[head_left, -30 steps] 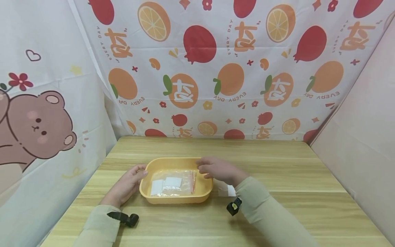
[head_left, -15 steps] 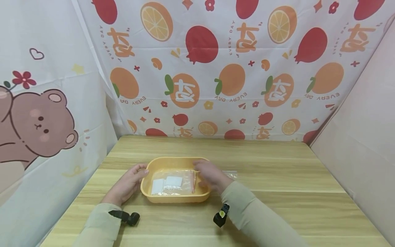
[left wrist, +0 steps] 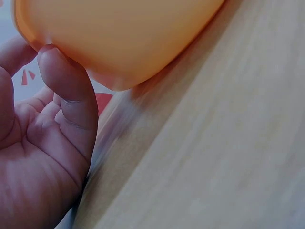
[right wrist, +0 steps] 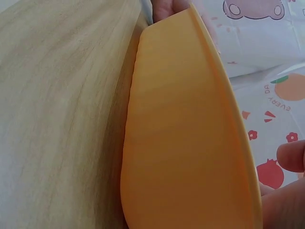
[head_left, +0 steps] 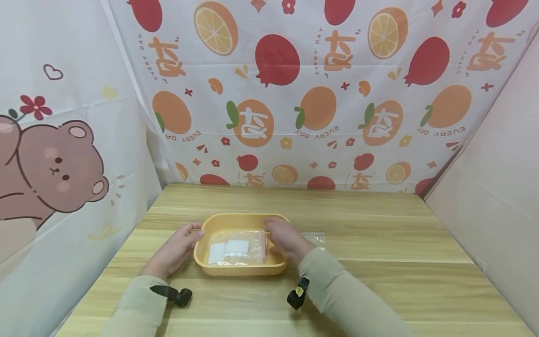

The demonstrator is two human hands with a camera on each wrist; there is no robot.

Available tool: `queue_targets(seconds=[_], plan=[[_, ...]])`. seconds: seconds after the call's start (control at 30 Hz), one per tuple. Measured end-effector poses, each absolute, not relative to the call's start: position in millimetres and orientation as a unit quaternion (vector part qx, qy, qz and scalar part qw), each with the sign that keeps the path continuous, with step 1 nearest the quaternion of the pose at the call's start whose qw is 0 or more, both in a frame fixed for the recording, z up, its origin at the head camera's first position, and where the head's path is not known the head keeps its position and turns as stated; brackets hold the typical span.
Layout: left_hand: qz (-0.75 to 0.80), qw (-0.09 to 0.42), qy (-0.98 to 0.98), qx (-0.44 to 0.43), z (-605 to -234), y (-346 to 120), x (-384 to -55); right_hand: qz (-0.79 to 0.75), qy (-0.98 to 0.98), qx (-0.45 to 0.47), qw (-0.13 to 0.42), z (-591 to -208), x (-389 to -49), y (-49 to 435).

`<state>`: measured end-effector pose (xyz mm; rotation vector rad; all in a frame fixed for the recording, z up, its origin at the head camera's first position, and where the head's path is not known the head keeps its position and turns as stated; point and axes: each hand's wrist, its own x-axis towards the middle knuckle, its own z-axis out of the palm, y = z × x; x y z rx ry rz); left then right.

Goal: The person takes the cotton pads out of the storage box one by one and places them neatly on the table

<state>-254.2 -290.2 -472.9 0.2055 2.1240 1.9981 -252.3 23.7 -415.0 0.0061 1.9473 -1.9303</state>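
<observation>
Head view: our left hand (head_left: 178, 249) pinches the rim of the yellow tray (head_left: 242, 271) on the table (head_left: 400, 243); we do well to steady it lightly. Inside, two white pieces (head_left: 237, 248) and a clear, red-edged bag (head_left: 255, 245) lie flat. Our right hand (head_left: 287, 239) dips in rightmost; we cannot tell whether its fingers hold anything.

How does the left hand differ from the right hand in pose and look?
The left hand grips the yellow tray on its left; the right hand reaches inside on its right, hold unclear. The left hand appears sharp; the right hand, slightly blurred. Both have pale sleeves.
</observation>
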Motion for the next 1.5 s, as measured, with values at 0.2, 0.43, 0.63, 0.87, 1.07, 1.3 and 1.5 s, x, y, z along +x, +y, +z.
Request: queue_targets(seconds=[0.2, 0.43, 0.63, 0.87, 1.07, 1.3, 1.5], plan=[[0.681, 0.11, 0.721, 0.07, -474, -290, -256, -0.709, 0.68, 0.003, 0.185, -419, -255, 21], [0.685, 0.11, 0.717, 0.074, -475, -291, -257, -0.71, 0.684, -0.018, 0.167, -425, -258, 14], [0.685, 0.111, 0.716, 0.073, -475, -290, -257, -0.684, 0.702, -0.03, 0.197, -433, -262, 7], [0.684, 0.11, 0.717, 0.073, -475, -290, -258, -0.616, 0.759, -0.08, 0.194, -439, -266, 4], [0.684, 0.108, 0.718, 0.071, -475, -290, -258, -0.589, 0.78, -0.097, 0.19, -438, -267, 0], [0.685, 0.108, 0.716, 0.075, -474, -291, -258, -0.586, 0.769, -0.123, 0.223, -437, -263, -1], [0.687, 0.11, 0.714, 0.074, -474, -290, -258, -0.559, 0.777, -0.156, 0.245, -428, -256, 3]])
